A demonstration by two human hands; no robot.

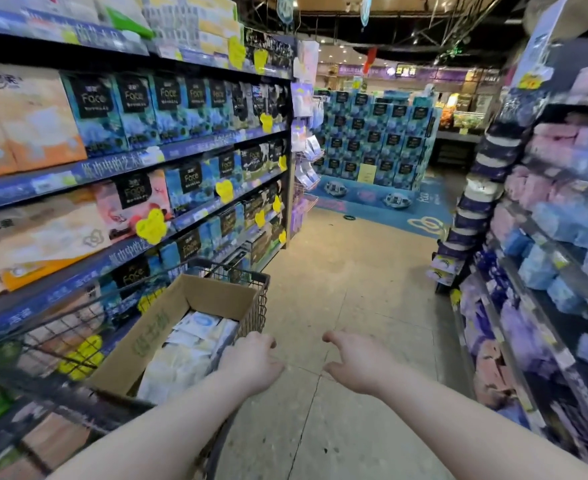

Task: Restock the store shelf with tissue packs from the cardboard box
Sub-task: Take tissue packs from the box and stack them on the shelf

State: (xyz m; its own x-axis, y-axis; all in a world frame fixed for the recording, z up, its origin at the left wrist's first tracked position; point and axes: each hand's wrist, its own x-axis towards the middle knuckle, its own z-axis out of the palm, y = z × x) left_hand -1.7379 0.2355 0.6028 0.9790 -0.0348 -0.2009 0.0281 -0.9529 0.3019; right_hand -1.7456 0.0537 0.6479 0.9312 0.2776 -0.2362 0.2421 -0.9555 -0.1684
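Observation:
An open cardboard box (195, 299) sits inside a black wire shopping cart (258, 306) at the lower left. White and pale yellow tissue packs (188, 344) fill the box. My left hand (251, 363) is over the cart's right rim beside the box, fingers curled downward; what they hold is hidden. My right hand (358, 362) hovers over the aisle floor to the right of the cart, fingers loosely curled and holding nothing. The store shelf (119, 164) on the left carries blue, pink and orange tissue packs.
A second shelf (555, 237) of pink, blue and purple packs lines the right side. A tiled aisle floor (355, 271) runs ahead to a stacked blue display (375, 140) on a blue mat. Yellow price tags hang off the left shelf edges.

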